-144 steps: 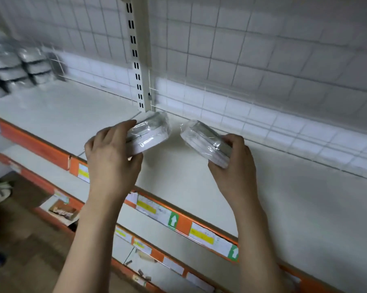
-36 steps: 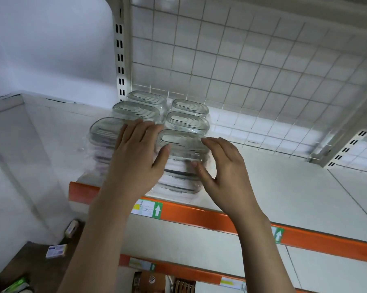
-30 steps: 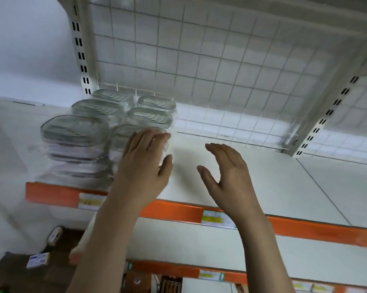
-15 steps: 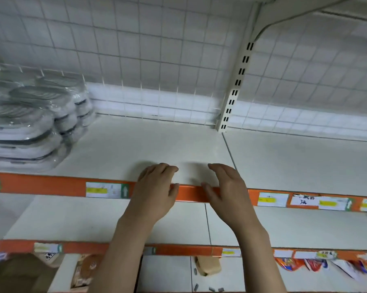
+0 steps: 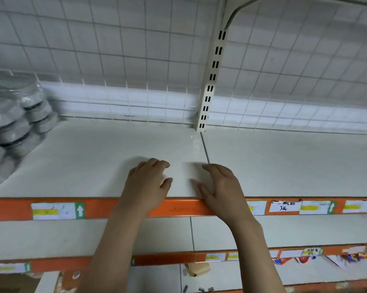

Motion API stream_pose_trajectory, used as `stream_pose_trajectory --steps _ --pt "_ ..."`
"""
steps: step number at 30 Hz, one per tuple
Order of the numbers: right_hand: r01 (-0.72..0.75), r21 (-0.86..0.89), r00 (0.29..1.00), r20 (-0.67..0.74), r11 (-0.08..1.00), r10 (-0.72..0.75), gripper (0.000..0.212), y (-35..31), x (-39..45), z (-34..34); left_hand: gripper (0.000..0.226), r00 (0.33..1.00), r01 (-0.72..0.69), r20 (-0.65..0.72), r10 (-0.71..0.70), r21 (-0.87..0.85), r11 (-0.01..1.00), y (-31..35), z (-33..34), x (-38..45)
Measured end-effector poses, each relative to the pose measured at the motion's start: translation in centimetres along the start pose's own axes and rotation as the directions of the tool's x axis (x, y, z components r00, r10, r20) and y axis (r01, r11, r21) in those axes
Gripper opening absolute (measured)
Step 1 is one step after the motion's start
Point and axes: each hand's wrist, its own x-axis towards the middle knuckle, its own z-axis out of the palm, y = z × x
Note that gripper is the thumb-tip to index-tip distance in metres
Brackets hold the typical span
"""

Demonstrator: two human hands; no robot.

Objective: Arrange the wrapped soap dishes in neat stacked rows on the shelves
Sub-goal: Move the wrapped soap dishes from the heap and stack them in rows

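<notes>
White shelf (image 5: 94,157) bears wrapped soap dishes (image 5: 13,125), blurred, cropped left.

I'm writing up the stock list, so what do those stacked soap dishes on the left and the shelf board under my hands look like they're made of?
The soap dishes look like pale plastic with dark seams, each sealed in clear glossy film that wrinkles and glints. The shelf looks like painted sheet metal, matte off-white, with a thin seam between panels; laminate can't be ruled out. Both hands are empty.
</notes>
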Motion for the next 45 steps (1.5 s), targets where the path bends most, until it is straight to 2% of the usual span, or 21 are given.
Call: stream_pose_trajectory --steps 6,12,18,26,38,45 --pt "-0.054 -0.022 0.998 -0.038 0.998 0.053 0.048 3.9 1.4 -2.1 0.04 0.995 -0.042 0.085 0.047 -0.056 0.998 3.8 1.5 3.6" --pt "-0.116 -0.012 0.988 -0.101 0.993 0.114 0.041 11.6 1.3 -5.6 0.039 0.987 -0.104 0.116 0.109 -0.051 0.993 10.2 5.4 6.4" --pt "-0.083 -0.031 0.994 -0.068 0.996 0.08 0.047 20.6 0.4 -10.3 0.04 0.994 -0.076 0.078 0.078 -0.025 0.997 19.1 10.8 8.0" --pt "-0.096 -0.069 0.994 -0.068 0.993 0.091 0.041 32.5 -2.9 -17.1 0.041 0.992 -0.09 0.089 0.089 0.01 0.996 32.6 17.4 7.3" --pt "-0.015 -0.006 1.0 -0.001 1.0 0.015 0.042 35.7 -2.0 -17.5 0.041 0.996 -0.005 0.085 0.004 0.013 1.0 34.9 18.9 8.2" --pt "-0.025 0.015 1.0 -0.015 1.0 0.025 0.044 39.3 -1.7 -19.6 0.041 0.996 -0.032 0.084 0.03 0.024 0.999 38.2 20.0 9.8"
